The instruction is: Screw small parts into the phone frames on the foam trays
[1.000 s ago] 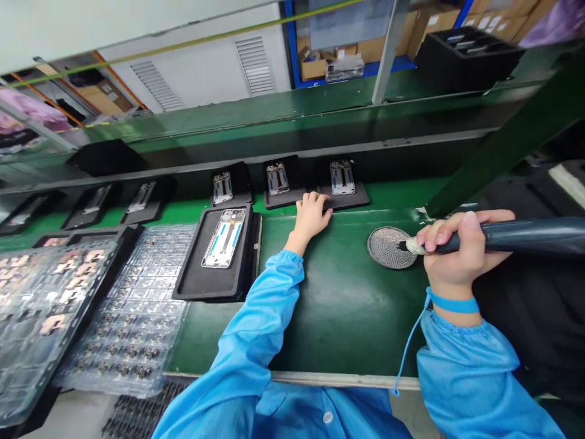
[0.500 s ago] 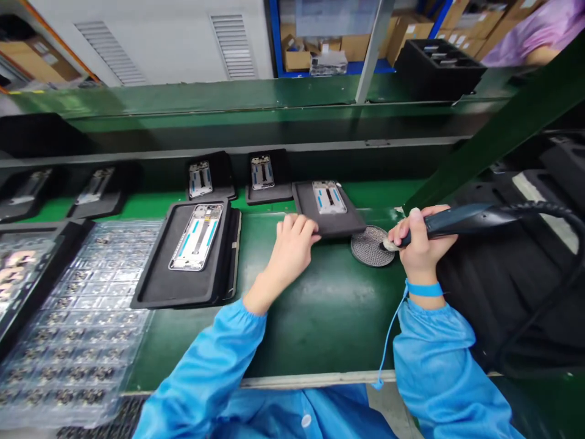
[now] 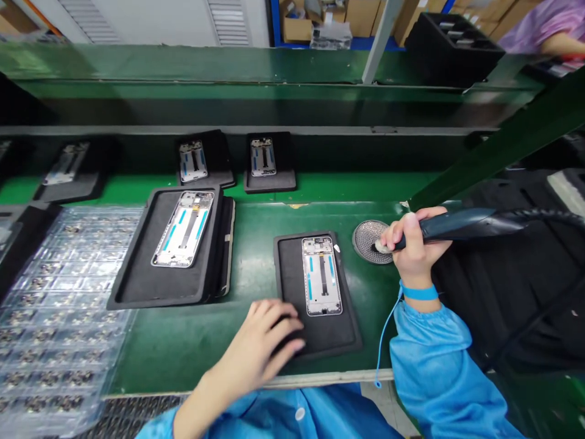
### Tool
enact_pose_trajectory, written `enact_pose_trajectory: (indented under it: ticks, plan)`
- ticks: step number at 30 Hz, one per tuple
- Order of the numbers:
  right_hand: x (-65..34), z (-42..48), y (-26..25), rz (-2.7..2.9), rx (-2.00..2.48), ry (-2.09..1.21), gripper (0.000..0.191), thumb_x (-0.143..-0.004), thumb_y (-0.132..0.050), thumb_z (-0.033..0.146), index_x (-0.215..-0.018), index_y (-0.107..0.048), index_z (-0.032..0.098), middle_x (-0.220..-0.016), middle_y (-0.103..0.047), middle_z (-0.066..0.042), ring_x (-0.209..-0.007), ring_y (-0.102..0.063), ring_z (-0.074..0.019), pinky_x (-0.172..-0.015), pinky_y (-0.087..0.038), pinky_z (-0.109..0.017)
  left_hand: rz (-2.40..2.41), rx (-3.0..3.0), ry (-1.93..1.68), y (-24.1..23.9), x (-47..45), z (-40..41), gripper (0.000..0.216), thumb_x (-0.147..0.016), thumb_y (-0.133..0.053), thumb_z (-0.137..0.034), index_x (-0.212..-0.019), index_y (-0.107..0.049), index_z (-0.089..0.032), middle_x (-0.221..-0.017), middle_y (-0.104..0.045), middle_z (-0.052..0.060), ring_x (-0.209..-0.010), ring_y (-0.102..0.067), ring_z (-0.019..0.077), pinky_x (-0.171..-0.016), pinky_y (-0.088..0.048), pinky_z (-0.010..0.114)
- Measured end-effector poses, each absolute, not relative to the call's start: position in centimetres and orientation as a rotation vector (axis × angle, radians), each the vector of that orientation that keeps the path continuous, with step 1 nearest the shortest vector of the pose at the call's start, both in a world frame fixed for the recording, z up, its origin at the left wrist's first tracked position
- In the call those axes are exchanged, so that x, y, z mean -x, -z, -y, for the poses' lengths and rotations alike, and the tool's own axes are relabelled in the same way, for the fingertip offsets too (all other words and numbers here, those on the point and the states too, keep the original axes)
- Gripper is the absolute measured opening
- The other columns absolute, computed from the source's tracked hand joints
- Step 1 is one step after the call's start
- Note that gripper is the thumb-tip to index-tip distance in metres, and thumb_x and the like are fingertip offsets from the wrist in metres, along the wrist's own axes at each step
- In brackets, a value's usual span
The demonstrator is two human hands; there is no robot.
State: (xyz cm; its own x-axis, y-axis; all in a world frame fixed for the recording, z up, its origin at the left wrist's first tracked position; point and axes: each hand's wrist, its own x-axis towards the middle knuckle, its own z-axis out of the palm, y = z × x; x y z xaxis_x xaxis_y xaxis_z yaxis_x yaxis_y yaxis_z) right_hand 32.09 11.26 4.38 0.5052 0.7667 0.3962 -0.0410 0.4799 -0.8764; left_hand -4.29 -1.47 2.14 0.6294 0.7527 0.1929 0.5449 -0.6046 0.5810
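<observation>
A black tray [image 3: 326, 335] lies on the green bench in front of me, with a silver phone frame [image 3: 322, 277] carrying blue strips on it. My left hand [image 3: 269, 341] is at the tray's left edge, fingers bent and apart; whether the fingertips touch it is unclear. In my right hand [image 3: 415, 244] is a black corded electric screwdriver [image 3: 461, 227]. Its tip end points down over a round dimpled screw plate [image 3: 366, 238], just right of the tray. A blue wrist strap [image 3: 419, 293] circles my right wrist.
To the left, a stack of black trays [image 3: 132, 268] bears another phone frame [image 3: 183, 228]. Clear plastic blister trays [image 3: 68, 317] with small parts lie beyond it. More trays [image 3: 274, 183] line the back. A slanted green post [image 3: 493, 143] rises at right; a person's arm [image 3: 560, 46] shows behind.
The tray with its phone frame has come from the back of the bench toward me, along with my left hand. My right hand stays with the screwdriver at the screw plate.
</observation>
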Motion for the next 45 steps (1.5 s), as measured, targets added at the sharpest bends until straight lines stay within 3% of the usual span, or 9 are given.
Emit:
enact_pose_trajectory:
  ticks: [3,6,8,14,38,42,45]
  plan:
    - [-31.9,-11.9,-4.3,0.916,0.939,-0.567,0.064,-0.1,-0.109,0.066,-0.109,-0.055,0.033,-0.063,-0.058,0.016,-0.042,-0.052,-0.0134,-0.047,-0.054,-0.028,-1.125,-2.334,-0.671,-1.5,2.2,-4.8,0.038,-0.132,-0.058,-0.024,-0.156,-0.087,-0.029,-0.165,-0.088,0.014,-0.156,-0.081,0.0346,-0.136,-0.067,0.058]
    - [-31.6,-12.6,-4.0,0.931,0.938,-0.562,0.066,-0.1,-0.109,0.07,-0.108,-0.055,0.033,-0.062,-0.057,0.016,-0.043,-0.051,-0.0129,-0.047,-0.052,-0.026,-1.259,-2.303,-0.611,-0.6,-0.3,-10.3,0.053,-0.132,-0.065,-0.04,-0.182,-0.075,-0.024,-0.198,-0.067,0.02,-0.188,-0.059,0.0438,-0.157,-0.049,0.072]
    - [-31.4,-12.9,-3.8,0.941,0.935,-0.559,0.067,-0.099,-0.11,0.072,-0.107,-0.055,0.033,-0.062,-0.057,0.016,-0.043,-0.05,-0.0125,-0.047,-0.051,-0.025,-1.243,-2.316,-0.501,-0.2,-1.3,-12.2,0.065,-0.131,-0.071,-0.047,-0.189,-0.068,-0.021,-0.201,-0.063,0.021,-0.192,-0.053,0.0461,-0.163,-0.038,0.077]
    - [-31.3,-13.1,-3.5,0.946,0.909,-0.576,0.064,-0.1,-0.11,0.068,-0.107,-0.058,0.032,-0.062,-0.058,0.015,-0.044,-0.05,-0.0121,-0.049,-0.051,-0.025,-1.132,-2.338,-0.486,0.2,-0.9,-11.0,0.061,-0.129,-0.074,-0.048,-0.187,-0.072,-0.027,-0.191,-0.075,0.017,-0.18,-0.067,0.0406,-0.164,-0.037,0.073]
    - [-31.2,-13.5,-2.6,1.103,0.85,-0.578,0.052,-0.111,-0.102,0.063,-0.107,-0.059,0.035,-0.066,-0.056,0.014,-0.042,-0.048,-0.0148,-0.043,-0.049,-0.031,-1.052,-2.334,-0.485,0.0,-1.0,-8.1,0.063,-0.128,-0.076,-0.047,-0.188,-0.072,-0.025,-0.191,-0.075,0.017,-0.176,-0.068,0.0435,-0.162,-0.039,0.077]
    - [-31.2,-13.6,-2.9,1.133,0.87,-0.56,0.054,-0.108,-0.105,0.065,-0.106,-0.06,0.035,-0.066,-0.056,0.014,-0.042,-0.05,-0.0158,-0.042,-0.048,-0.031,-1.095,-2.237,-0.525,-0.5,-1.8,-8.2,0.053,-0.128,-0.075,-0.04,-0.179,-0.079,-0.026,-0.185,-0.08,0.016,-0.168,-0.073,0.0419,-0.151,-0.051,0.071]
    - [-30.4,-12.8,-4.6,1.093,0.856,-0.512,0.051,-0.109,-0.104,0.062,-0.108,-0.06,0.035,-0.065,-0.057,0.015,-0.041,-0.05,-0.0156,-0.043,-0.049,-0.03,-1.205,-2.084,-0.531,-0.9,-2.7,-9.0,0.042,-0.124,-0.08,-0.03,-0.165,-0.088,-0.027,-0.165,-0.092,0.013,-0.152,-0.079,0.0396,-0.135,-0.06,0.065]
